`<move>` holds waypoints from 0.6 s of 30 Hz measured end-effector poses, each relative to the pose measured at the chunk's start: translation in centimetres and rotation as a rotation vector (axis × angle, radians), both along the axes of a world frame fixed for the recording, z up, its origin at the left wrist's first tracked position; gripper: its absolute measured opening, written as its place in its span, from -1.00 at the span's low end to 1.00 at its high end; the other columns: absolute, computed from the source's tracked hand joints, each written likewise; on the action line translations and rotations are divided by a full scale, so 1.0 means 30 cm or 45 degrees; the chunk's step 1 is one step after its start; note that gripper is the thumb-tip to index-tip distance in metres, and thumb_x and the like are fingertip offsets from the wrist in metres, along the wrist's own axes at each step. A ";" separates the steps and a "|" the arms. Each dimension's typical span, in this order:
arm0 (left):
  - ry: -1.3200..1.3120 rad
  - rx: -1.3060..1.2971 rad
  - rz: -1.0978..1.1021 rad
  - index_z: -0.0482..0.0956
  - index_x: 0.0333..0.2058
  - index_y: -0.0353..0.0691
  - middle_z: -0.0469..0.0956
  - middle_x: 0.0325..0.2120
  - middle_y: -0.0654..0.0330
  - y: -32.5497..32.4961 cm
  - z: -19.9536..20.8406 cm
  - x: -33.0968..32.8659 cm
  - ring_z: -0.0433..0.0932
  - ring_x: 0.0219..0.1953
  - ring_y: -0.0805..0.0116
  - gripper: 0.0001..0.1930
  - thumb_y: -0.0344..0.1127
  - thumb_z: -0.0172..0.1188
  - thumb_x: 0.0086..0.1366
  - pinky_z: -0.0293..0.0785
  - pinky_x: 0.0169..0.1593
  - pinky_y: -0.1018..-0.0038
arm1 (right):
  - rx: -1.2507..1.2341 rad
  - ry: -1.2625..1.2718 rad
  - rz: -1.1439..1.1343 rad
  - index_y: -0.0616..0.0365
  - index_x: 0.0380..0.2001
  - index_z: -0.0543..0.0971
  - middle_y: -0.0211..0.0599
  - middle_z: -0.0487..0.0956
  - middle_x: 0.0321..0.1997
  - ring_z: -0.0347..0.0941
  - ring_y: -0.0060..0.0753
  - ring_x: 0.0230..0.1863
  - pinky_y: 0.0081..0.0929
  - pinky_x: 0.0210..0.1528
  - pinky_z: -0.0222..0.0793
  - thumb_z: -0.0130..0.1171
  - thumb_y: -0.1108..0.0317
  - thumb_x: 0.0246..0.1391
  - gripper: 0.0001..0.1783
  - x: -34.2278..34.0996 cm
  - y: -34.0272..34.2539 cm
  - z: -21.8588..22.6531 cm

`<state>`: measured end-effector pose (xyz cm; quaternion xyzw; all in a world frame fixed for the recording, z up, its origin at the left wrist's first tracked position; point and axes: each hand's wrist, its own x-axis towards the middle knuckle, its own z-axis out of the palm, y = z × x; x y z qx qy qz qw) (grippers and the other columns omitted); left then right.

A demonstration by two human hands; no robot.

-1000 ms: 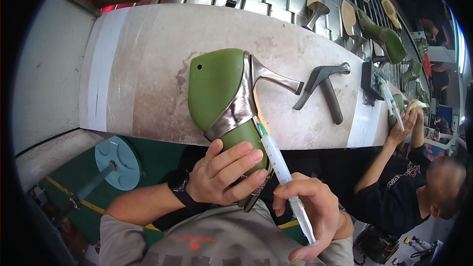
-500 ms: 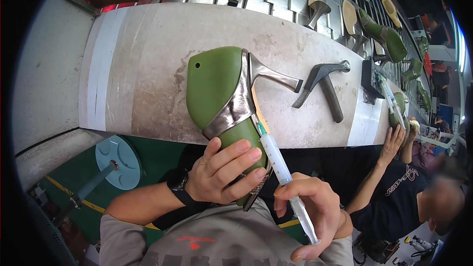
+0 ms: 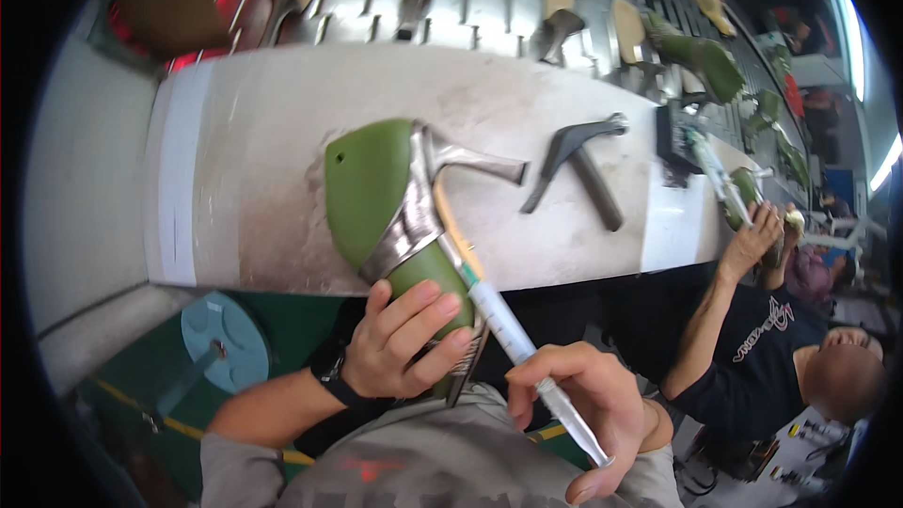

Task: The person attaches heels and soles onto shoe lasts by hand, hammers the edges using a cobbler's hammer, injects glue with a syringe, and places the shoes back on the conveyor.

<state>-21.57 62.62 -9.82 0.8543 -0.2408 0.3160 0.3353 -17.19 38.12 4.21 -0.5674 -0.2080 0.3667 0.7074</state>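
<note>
My left hand (image 3: 400,343) is wrapped round the lower part of a green shoe last (image 3: 369,179). On the last sits a high-heeled sandal with a shiny pewter-coloured strap (image 3: 406,224), a slim metallic heel (image 3: 480,162) jutting to the right, and a tan sole edge (image 3: 453,212). Between the fingers of my right hand (image 3: 597,395) is a clear plastic syringe (image 3: 508,329), its plunger end beside the thumb. The syringe's green tip (image 3: 469,273) touches or nearly touches the seam between sandal upper and sole; blur hides exact contact.
A dark-handled hammer (image 3: 588,169) lies on the pale bench (image 3: 263,216), right of the heel. Behind runs a slatted metal conveyor (image 3: 499,0) carrying heeled soles and green lasts. At right, a co-worker's hand (image 3: 752,240) works near a black block (image 3: 675,136) and another syringe.
The whole view has shifted, with bench, hammer and sandal now further left and the conveyor lower. Both hands keep their holds, and the syringe lies at a slightly flatter slant.
</note>
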 end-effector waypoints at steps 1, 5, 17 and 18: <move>0.029 -0.002 -0.005 0.49 0.17 0.04 0.50 0.21 0.11 0.004 -0.007 -0.008 0.51 0.27 0.06 -0.59 -0.31 0.30 0.37 0.03 0.56 -0.11 | -0.010 0.024 -0.041 0.51 0.28 0.32 0.08 0.58 -0.04 0.60 -0.24 -0.15 -0.33 -0.04 0.56 0.70 -0.12 -0.20 0.20 0.013 -0.003 0.027; 0.046 0.083 -0.031 0.27 0.33 -0.09 0.34 0.30 -0.15 0.059 0.021 -0.015 0.34 0.38 -0.23 -0.23 -0.07 0.47 0.25 0.02 0.53 -0.21 | -0.091 -0.122 -0.579 0.37 0.39 0.23 -0.03 0.59 0.03 0.65 -0.28 -0.07 -0.41 0.01 0.51 0.54 -0.40 -0.12 0.30 0.050 -0.113 0.042; 0.621 -0.185 0.136 0.08 0.46 -0.49 0.32 0.36 -0.38 0.111 0.118 -0.131 0.47 0.31 -0.30 0.02 -0.25 0.51 0.18 0.42 0.34 0.09 | 0.005 -0.038 -1.427 0.13 0.34 0.33 -0.16 0.58 -0.02 0.62 -0.34 -0.17 -0.43 -0.18 0.48 0.07 -0.21 0.37 -0.26 0.411 -0.376 -0.128; 0.615 -0.163 0.163 0.08 0.46 -0.49 0.32 0.36 -0.38 0.106 0.138 -0.142 0.47 0.31 -0.30 0.02 -0.25 0.51 0.18 0.42 0.34 0.09 | 0.009 -0.073 -1.393 0.11 0.35 0.32 -0.15 0.58 -0.01 0.63 -0.32 -0.15 -0.43 -0.19 0.49 0.07 -0.22 0.37 -0.25 0.414 -0.356 -0.138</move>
